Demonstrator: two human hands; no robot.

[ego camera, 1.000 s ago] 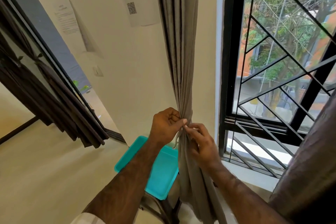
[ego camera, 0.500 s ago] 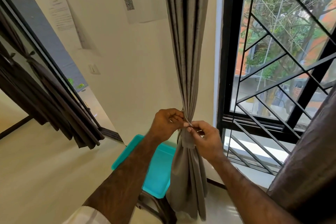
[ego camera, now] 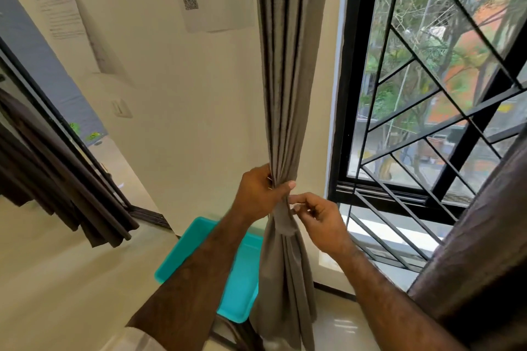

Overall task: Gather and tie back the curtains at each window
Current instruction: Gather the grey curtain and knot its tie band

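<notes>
The left hand (ego camera: pixel 261 194) clamps the gathered curtain (ego camera: pixel 288 65) tight, thumb across the bunch, probably to keep the folds from spreading while the right hand (ego camera: pixel 319 219), at four o'clock, pinches the fabric wrap beneath. The curtain is grey, pleated, hanging at centre, with the window (ego camera: pixel 427 94) at three o'clock.

- Open wall space lay left of the grey curtain (ego camera: pixel 285 80).
- The window grille (ego camera: pixel 422 111) blocked my right side.
- A turquoise tray (ego camera: pixel 242 279) sat below my forearms.
</notes>
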